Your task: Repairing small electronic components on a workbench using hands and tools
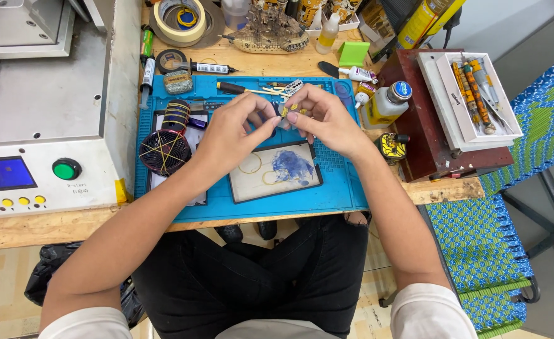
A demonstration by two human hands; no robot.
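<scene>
Over blue mat [333, 188], both hands' fingers [289, 113] pinch a small part; round basket [164, 152] holds yellow bands

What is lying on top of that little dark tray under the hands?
On the dark tray lie two thin yellow rings and a scribbly blue patch. The left hand and right hand cover its top edge, so anything there is hidden.

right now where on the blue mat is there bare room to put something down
Bare patches: the blue mat's right strip beside the stained white tile, and its front edge below the tile. Crowded: the mat's top edge with tools, and the left side around the dark basket.
</scene>
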